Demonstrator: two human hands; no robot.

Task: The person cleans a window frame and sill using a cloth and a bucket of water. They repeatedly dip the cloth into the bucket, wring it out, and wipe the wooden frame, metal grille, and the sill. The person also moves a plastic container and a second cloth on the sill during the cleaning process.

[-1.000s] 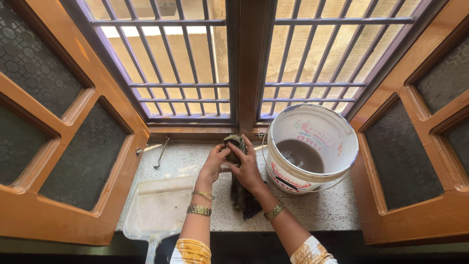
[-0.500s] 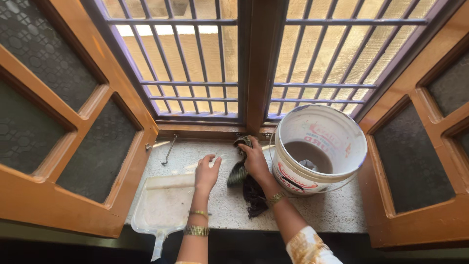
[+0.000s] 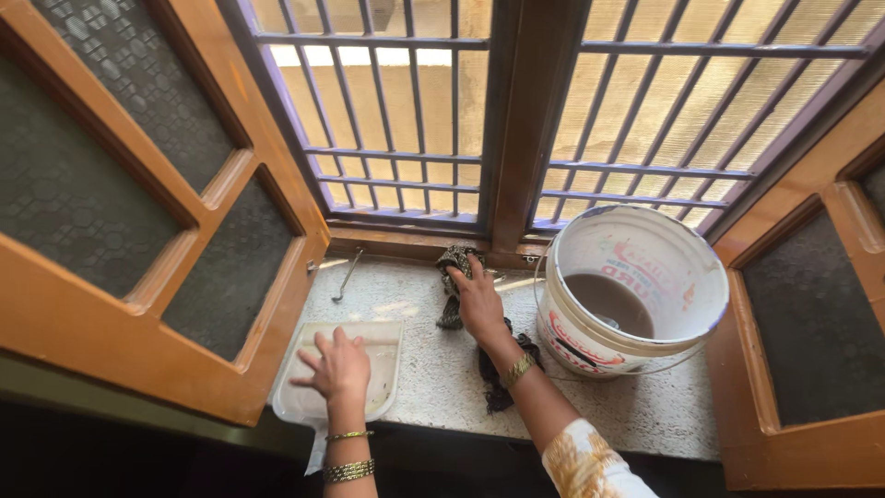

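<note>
My right hand (image 3: 479, 300) grips a dark wet cloth (image 3: 456, 263) and presses its upper end against the base of the wooden window post (image 3: 521, 138). The rest of the cloth trails down the stone sill under my wrist. My left hand (image 3: 339, 367) lies flat, fingers spread, on a white plastic dustpan (image 3: 378, 346) at the sill's front left edge. A white bucket (image 3: 636, 290) with murky water stands just right of my right hand.
Purple metal grilles (image 3: 396, 111) close the window behind the speckled stone sill (image 3: 636, 415). Wooden shutters with frosted panes stand open on the left (image 3: 138, 212) and the right (image 3: 811, 323). A metal hook latch (image 3: 348, 274) lies on the sill's left side.
Both hands held the cloth together at first. My left hand let go and moved down left onto the dustpan, while my right hand carried the cloth up to the window post.
</note>
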